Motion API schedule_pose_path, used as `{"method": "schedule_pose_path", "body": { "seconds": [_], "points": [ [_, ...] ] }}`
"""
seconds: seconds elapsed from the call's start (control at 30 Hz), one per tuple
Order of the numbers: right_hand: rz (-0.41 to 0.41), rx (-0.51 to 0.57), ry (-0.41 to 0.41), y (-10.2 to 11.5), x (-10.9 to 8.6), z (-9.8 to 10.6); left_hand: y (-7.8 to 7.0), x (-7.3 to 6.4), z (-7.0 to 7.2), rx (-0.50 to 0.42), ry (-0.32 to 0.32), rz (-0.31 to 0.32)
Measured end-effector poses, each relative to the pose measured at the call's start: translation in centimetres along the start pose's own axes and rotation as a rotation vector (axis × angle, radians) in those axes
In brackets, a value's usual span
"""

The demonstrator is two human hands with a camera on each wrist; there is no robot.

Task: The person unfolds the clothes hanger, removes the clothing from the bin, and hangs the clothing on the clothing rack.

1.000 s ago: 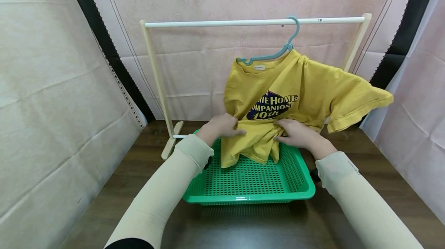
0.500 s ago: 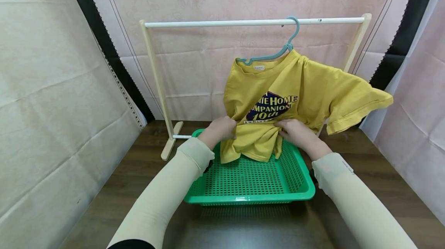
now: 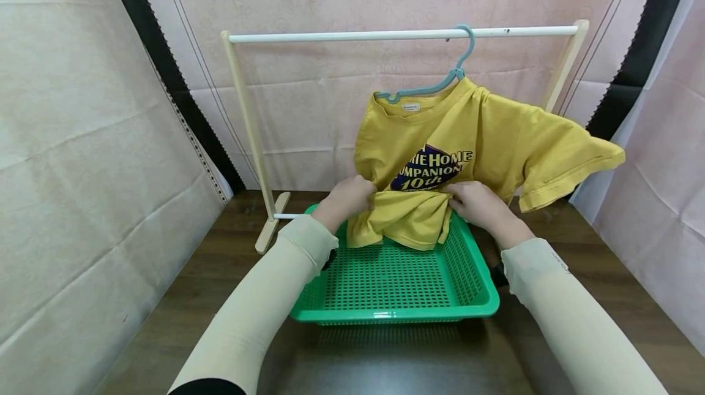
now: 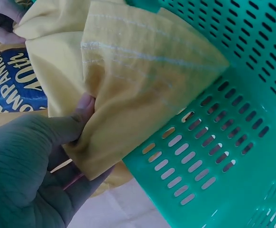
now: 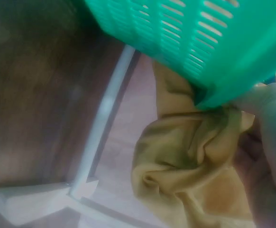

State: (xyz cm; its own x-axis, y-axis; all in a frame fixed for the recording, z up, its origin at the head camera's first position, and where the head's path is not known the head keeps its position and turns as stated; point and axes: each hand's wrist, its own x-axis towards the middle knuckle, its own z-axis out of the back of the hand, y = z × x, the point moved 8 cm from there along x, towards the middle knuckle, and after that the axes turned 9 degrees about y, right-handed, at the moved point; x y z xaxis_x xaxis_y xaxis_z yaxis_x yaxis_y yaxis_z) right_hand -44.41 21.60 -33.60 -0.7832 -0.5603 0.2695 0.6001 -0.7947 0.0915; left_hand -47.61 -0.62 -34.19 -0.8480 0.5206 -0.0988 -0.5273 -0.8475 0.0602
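A yellow T-shirt [image 3: 501,128] with a dark printed logo hangs skewed on a light blue hanger [image 3: 426,90]. The hanger's left arm shows bare above the neckline, and the right sleeve sticks out sideways. My left hand [image 3: 348,200] pinches the shirt's lower left side; in the left wrist view its thumb [image 4: 78,116] presses on the cloth near the stitched hem. Lower right, my right hand [image 3: 480,206] grips a bunch of fabric, which the right wrist view shows gathered beside the palm [image 5: 266,156]. Between the hands the lower part folds forward over the print's bottom edge.
The hanger hooks over the white bar [image 3: 341,37] of a clothes rack, right of its middle. Below the shirt, a green perforated basket [image 3: 396,313] stands on the dark wooden table [image 3: 407,364]. Pale cloth walls [image 3: 308,3] enclose the back and sides.
The shirt's lower edge has risen a little. My right hand first dipped inward, then moved slightly up and right, and the fingers of both hands have closed more on the cloth.
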Motion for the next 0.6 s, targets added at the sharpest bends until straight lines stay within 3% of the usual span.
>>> {"method": "schedule_pose_path", "body": {
  "seconds": [0.17, 0.43, 0.6],
  "points": [
    [-0.002, -0.023, -0.065, -0.1, -0.4, 0.8, 0.0, 0.1, 0.9, 0.047, -0.066, 0.011],
    [0.074, -0.084, -0.253, 0.1, -0.5, 2.5, 0.5, 0.2, 2.1, 0.119, -0.175, 0.096],
    [0.095, -0.074, -0.231, 0.2, -0.5, 2.1, 0.6, 0.2, 2.0, 0.19, -0.187, 0.15]
  ]
}}
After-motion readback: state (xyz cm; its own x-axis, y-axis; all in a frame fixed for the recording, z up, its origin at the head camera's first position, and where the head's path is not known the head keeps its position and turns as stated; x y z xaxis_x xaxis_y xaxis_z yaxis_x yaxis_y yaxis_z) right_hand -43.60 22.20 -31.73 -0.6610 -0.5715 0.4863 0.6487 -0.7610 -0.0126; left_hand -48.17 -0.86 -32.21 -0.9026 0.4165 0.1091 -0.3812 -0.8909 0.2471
